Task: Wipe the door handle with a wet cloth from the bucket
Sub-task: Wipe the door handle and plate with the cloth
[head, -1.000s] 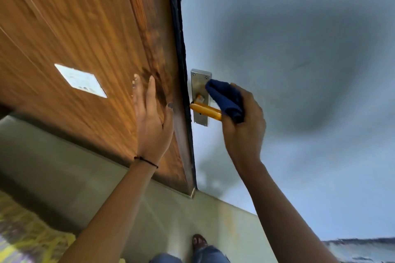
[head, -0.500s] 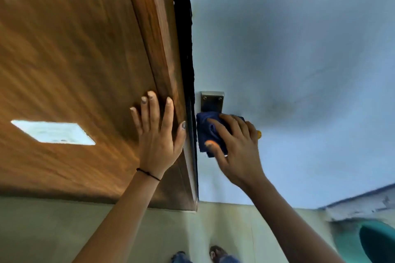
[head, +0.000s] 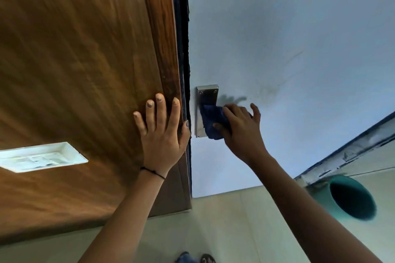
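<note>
A steel handle plate [head: 206,94] is fixed on the pale blue door [head: 288,49] near its left edge. My right hand [head: 241,130] presses a dark blue cloth [head: 210,123] against the lower part of the plate, and cloth and hand hide the yellow lever. My left hand [head: 162,132] lies flat, fingers spread, on the brown wooden panel [head: 74,70] beside the door's edge. A teal bucket [head: 350,198] stands on the floor at the lower right.
A white rectangular fitting [head: 40,157] sits in the wooden panel at the left. Beige floor tiles [head: 224,224] run below the door. My sandalled feet [head: 195,258] show at the bottom edge. A worn white-and-blue sill [head: 350,151] runs behind the bucket.
My right hand has slid the cloth from the lever's outer part inward onto the plate. The view has tilted down, bringing the bucket into sight. My left hand stays on the panel.
</note>
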